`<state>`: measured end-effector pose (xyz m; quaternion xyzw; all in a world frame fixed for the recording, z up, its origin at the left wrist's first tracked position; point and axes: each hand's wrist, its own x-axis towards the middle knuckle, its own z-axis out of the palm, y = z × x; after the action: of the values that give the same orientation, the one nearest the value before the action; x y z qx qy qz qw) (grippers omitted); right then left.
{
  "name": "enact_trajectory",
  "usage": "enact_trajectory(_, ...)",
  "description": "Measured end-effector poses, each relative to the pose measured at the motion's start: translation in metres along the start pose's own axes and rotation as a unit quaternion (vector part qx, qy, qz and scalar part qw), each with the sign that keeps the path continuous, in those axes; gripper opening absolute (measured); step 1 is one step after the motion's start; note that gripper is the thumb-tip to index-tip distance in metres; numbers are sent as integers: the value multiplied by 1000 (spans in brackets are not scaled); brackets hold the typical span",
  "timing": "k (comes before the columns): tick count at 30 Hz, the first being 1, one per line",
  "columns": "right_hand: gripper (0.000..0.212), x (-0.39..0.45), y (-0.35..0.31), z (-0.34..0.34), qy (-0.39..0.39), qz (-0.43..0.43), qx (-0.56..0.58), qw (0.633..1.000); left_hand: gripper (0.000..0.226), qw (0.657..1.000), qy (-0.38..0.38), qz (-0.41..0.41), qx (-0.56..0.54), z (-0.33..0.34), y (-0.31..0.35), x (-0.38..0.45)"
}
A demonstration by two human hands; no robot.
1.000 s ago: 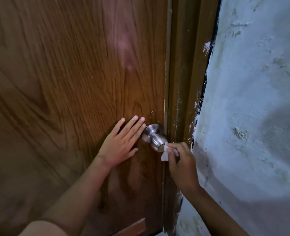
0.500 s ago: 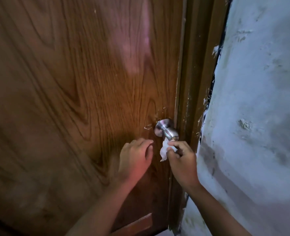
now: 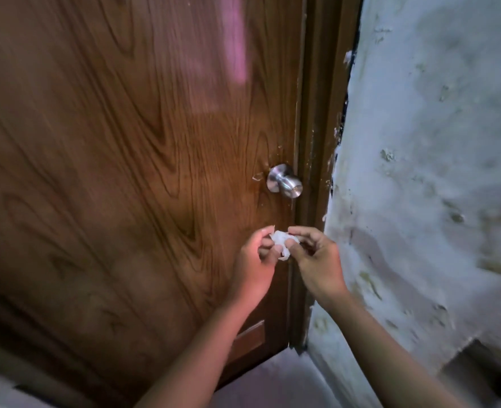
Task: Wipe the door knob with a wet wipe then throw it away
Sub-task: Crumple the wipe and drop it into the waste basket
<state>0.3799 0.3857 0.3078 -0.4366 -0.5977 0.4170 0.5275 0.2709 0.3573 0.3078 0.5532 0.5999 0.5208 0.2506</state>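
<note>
both your left hand (image 3: pixel 253 260) and right hand (image 3: pixel 312 257) pinch the crumpled wet wipe (image 3: pixel 281 244) between them, below the steel door knob (image 3: pixel 284 181). a loose fingertip pinch could let the wipe slip and drop as you pass it over.

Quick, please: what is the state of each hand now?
Left hand: closed, pinching the small crumpled white wet wipe.
Right hand: closed, pinching the same wipe.

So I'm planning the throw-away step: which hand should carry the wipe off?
Probably the right hand: its fingers pinch the wet wipe from above, as do the left hand's.
</note>
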Motion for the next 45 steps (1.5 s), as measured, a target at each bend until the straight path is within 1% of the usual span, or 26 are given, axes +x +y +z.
enact_trajectory(3, 15, -25, 4, -18, 5, 26, 4, 1000, 26, 999, -17, -29, -9, 16, -8, -21)
enact_trajectory(8, 9, -62, 21, -53, 23, 62, -44, 997, 15, 997, -46, -61, -27, 54, -13, -63)
enact_trajectory(11, 11, -75, 35, -77, 44, 87, -62, 993, 16, 998, -34, -60, 0, 79, -14, -84)
enact_trajectory(13, 10, -83, 42, -95, 47, 108, -54, 992, 17, 998, -23, -64, 15, 96, -14, -97)
enact_trajectory(16, 12, -92, 53, -125, 34, 128, -58, 990, 15, 994, -25, -100, -21, 128, -9, -114)
enact_trajectory(20, 11, -106, 78, -182, -11, 150, -111, 982, 21, 984, -9, -157, -84, 186, -4, -140)
enact_trajectory(24, 12, -124, 108, -234, -48, 188, -132, 972, 17, 975, -33, -199, -92, 240, -16, -168)
enact_trajectory(27, 8, -139, 146, -268, -44, 215, -168, 961, 22, 969, -69, -230, -62, 283, -34, -191)
enact_trajectory(29, 25, -149, 172, -281, -31, 238, -178, 954, 22, 963, -92, -249, -42, 304, -49, -204)
enact_trajectory(30, 29, -154, 188, -288, -28, 254, -182, 949, 21, 961, -101, -257, -33, 318, -59, -210)
enact_trajectory(32, 26, -167, 220, -298, -23, 286, -191, 939, 18, 954, -113, -278, -17, 339, -77, -222)
enact_trajectory(35, 10, -185, 268, -308, -5, 333, -193, 923, 13, 940, -127, -317, -9, 369, -111, -241)
enact_trajectory(37, 14, -193, 293, -311, -12, 361, -197, 911, 12, 930, -134, -341, 7, 384, -132, -253)
enact_trajectory(42, 21, -213, 366, -323, -26, 402, -221, 888, 24, 907, -192, -373, 19, 427, -197, -279)
enact_trajectory(44, 22, -220, 391, -327, -37, 417, -227, 879, 25, 899, -225, -375, 34, 440, -218, -287)
enact_trajectory(45, 22, -224, 405, -329, -39, 425, -231, 875, 25, 890, -253, -375, 49, 448, -230, -291)
